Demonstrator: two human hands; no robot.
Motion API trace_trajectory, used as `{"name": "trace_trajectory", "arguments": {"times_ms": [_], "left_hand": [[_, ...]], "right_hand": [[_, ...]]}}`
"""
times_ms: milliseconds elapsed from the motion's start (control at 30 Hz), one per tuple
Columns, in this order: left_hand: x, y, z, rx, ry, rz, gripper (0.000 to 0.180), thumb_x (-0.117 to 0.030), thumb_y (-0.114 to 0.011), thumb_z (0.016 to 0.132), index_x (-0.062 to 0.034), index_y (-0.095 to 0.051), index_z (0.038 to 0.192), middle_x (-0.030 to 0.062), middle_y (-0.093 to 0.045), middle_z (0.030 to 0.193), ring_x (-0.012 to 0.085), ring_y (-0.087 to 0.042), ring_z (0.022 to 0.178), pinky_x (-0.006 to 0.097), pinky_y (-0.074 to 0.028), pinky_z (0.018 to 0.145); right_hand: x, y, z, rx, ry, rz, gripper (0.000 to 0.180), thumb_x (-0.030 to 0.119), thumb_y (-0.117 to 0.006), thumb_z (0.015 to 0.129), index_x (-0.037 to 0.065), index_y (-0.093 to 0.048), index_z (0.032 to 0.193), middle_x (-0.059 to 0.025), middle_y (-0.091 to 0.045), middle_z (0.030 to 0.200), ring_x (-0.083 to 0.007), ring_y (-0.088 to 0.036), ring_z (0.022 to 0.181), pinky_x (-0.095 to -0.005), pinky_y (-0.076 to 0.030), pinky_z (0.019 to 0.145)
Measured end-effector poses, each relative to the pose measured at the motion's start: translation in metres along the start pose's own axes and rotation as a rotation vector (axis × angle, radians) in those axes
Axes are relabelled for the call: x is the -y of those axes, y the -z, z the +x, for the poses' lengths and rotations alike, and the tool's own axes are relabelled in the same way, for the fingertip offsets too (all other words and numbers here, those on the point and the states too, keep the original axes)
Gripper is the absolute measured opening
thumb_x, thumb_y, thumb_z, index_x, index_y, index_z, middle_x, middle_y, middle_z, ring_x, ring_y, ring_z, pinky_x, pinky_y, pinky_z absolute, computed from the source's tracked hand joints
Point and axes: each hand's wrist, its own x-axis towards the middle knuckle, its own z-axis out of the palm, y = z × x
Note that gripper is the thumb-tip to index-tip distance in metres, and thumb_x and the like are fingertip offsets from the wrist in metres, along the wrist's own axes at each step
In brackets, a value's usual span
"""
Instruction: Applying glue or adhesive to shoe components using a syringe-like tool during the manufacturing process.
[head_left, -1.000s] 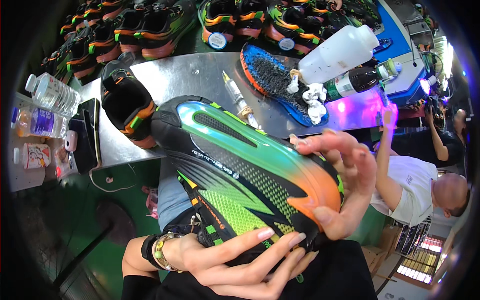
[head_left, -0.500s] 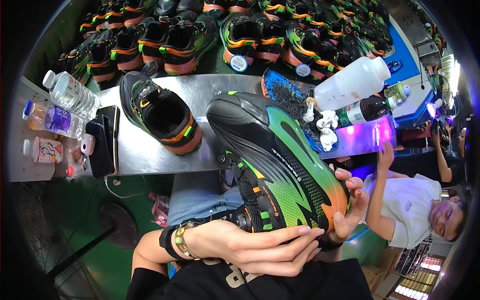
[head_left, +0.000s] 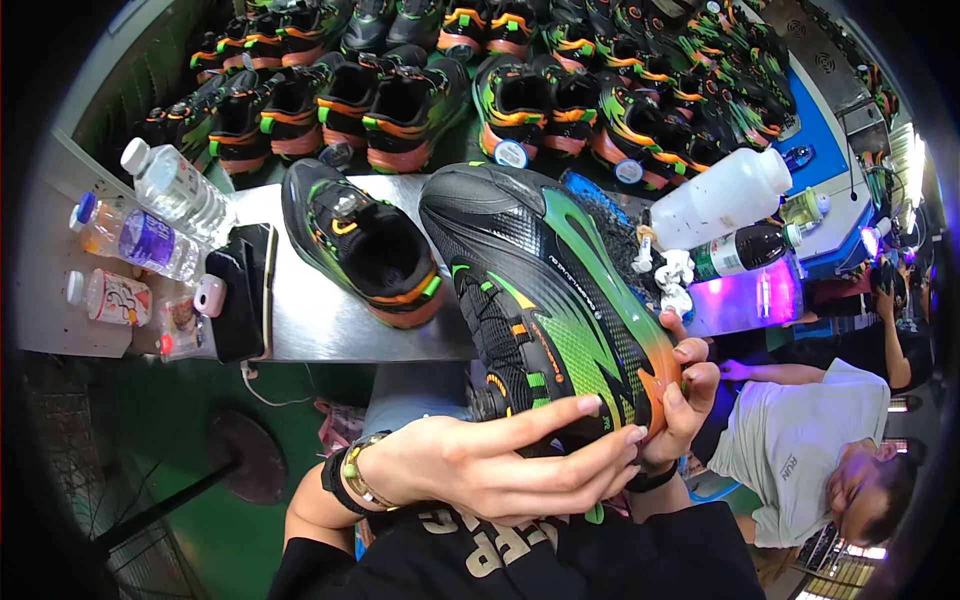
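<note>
A black, green and orange sneaker (head_left: 560, 320) is held at a slant in front of me, its toe up and away and its orange heel toward me. My right hand (head_left: 688, 400) is closed around the heel and sole edge from the right. From the left, my left hand (head_left: 490, 455) reaches across the collar. Its index finger is raised a little and its other fingertips press at the heel by my right thumb; its own thumb is hidden. A matching sneaker (head_left: 365, 245) stands on the metal table (head_left: 330, 335) left of the held one.
Rows of similar sneakers (head_left: 410, 110) fill the far side. Bottles (head_left: 160, 240) and a phone (head_left: 240, 290) lie at the left. A white plastic bottle (head_left: 715, 200), a dark drink bottle (head_left: 745, 248) and crumpled white tissue (head_left: 675, 280) are at the right. A person (head_left: 800, 440) sits beyond.
The held sneaker has tilted slightly, its toe moving up. My left index finger has lifted and separated from the other fingers. The whole view has shifted a little.
</note>
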Motion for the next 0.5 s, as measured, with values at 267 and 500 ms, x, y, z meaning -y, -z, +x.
{"name": "trace_trajectory", "arguments": {"times_ms": [267, 500], "left_hand": [[0.043, 0.027, 0.010, 0.243, 0.233, 0.070, 0.039, -0.026, -0.065, 0.082, -0.0395, -0.065, 0.119, -0.0178, -0.061, 0.125, 0.0128, -0.054, 0.119, 0.041, -0.045, 0.106], [0.063, 0.020, 0.005, 0.511, 0.386, 0.115, 0.047, -0.017, -0.053, 0.083, -0.0276, -0.061, 0.128, -0.0065, -0.056, 0.135, 0.0195, -0.049, 0.126, 0.047, -0.034, 0.112]], "right_hand": [[-0.030, -0.040, 0.039, -0.083, -0.008, -0.124, 0.023, -0.001, -0.044, 0.090, 0.003, -0.065, 0.099, -0.0167, -0.056, 0.129, -0.0313, -0.046, 0.130, -0.0434, -0.035, 0.110], [-0.081, -0.053, 0.052, -0.012, -0.581, 0.060, 0.028, 0.019, -0.048, 0.102, 0.004, -0.058, 0.122, -0.0070, -0.056, 0.125, -0.0138, -0.050, 0.120, -0.0286, -0.040, 0.100]]}}
